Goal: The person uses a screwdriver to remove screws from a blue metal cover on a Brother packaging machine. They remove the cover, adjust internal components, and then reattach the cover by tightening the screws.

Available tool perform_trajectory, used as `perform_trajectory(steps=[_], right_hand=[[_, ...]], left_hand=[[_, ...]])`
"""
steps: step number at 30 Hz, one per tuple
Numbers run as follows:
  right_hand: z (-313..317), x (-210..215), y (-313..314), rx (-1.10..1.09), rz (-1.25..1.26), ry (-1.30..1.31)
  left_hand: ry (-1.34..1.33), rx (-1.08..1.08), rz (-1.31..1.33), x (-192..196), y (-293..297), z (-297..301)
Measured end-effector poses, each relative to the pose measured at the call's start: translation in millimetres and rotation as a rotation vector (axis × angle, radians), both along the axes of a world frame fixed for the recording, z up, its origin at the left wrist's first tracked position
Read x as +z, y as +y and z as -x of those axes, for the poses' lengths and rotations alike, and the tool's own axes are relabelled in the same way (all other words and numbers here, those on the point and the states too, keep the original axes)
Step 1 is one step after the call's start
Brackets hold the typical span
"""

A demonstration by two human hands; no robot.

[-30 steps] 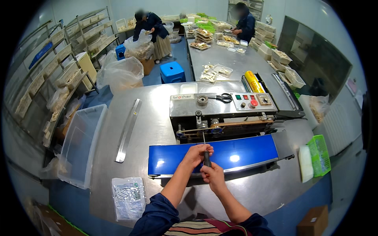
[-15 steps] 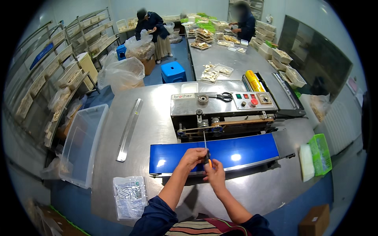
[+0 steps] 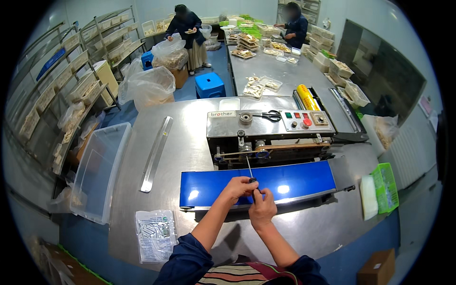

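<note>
We grip a thin screwdriver with both hands: left hand pinching its handle, right hand closed just below (over the blue conveyor belt), tip reaching the sealing machine beyond.

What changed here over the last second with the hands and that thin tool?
Very little. Both hands, left hand and right hand, still grip the screwdriver over the blue belt, its tip staying up at the sealing machine. Nothing was let go. The scissors, metal strip and bag stayed put.
</note>
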State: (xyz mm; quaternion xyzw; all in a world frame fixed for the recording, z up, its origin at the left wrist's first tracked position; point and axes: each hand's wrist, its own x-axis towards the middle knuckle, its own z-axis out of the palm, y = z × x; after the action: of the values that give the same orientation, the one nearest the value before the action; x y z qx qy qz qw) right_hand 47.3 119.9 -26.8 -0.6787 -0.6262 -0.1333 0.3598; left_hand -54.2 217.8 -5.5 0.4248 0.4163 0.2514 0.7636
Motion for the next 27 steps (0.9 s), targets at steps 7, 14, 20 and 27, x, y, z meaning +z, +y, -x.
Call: perform_trajectory(steps=[7, 14, 20, 27], right_hand=[[-5.1, 37.7, -13.1, 0.236, 0.537, 1.827], [2.5, 12.0, -8.8, 0.173, 0.008, 0.716], [-5.3, 9.8, -2.7, 0.224, -0.005, 0.072], [-14.2, 41.5, -7.5, 0.296, 0.482, 2.029]], left_hand=[[-0.339, 0.1, 0.183, -29.3, 1.2, 6.2], [-0.338, 0.065, 0.256, -13.0, 3.9, 1.3], [0.0, 0.002, 0.007, 3.2, 4.2, -3.9], [-0.483, 0.122, 0.245, -25.6, 5.4, -1.2]])
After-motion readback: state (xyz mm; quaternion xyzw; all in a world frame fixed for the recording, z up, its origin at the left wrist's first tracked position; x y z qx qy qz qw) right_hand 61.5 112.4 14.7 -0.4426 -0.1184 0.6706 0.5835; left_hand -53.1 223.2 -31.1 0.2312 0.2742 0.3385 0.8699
